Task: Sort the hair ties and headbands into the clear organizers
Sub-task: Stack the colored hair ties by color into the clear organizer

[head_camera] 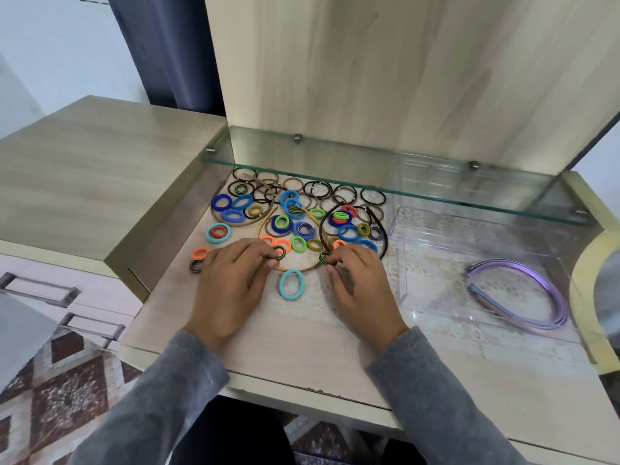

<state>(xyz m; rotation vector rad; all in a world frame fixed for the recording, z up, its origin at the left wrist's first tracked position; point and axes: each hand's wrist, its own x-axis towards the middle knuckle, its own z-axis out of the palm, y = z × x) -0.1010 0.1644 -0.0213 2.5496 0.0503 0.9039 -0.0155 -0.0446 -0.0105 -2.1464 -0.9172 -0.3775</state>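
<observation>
Several coloured hair ties [295, 223] and thin black elastics [317, 189] lie spread on the desk under a glass shelf. Among them lie a gold headband [295, 269], a dark brown headband [323, 236] and a tan headband [219, 218]. My left hand [231, 280] pinches a green-and-black striped hair tie [280, 251]. My right hand [360, 283] pinches a second striped hair tie [325, 257]. A light blue tie [292, 284] lies between my hands. At right a clear organizer [402, 290] holds purple and blue headbands [523, 297].
A glass shelf [369, 186] overhangs the back of the pile, with another clear organizer [432, 176] behind it. A wooden back panel [402, 78] rises behind. A raised cabinet top [100, 162] stands at left, with drawer handles [40, 290] below. A round mirror edge [604, 290] sits at far right.
</observation>
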